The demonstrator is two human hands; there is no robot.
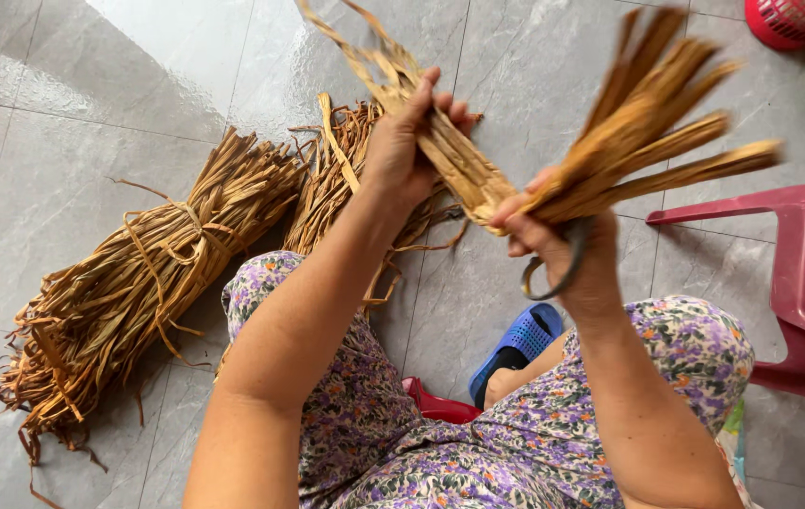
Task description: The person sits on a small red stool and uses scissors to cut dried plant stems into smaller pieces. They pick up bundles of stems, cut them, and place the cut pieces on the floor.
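Bright, even daylight with floor glare and some motion blur

Soft light from the upper left leaves a pale sheen on the grey floor tiles; shadows are faint. The raised dried leaf strips at right are smeared by motion, while the tied bundle stays sharp.

Both bare forearms reach forward from the lower edge and are raised above the lap, converging toward the middle. The left hand is held a little higher and further out, back of the hand toward the camera, fingers curled over and closed in a grip, fingertips showing past the far side. The right hand sits lower and nearer, wrist bent, fingers clenched in a fist with the knuckles to the left; the thumb seems tucked on top, though blur makes that unsure. The two hands are near each other, not touching.
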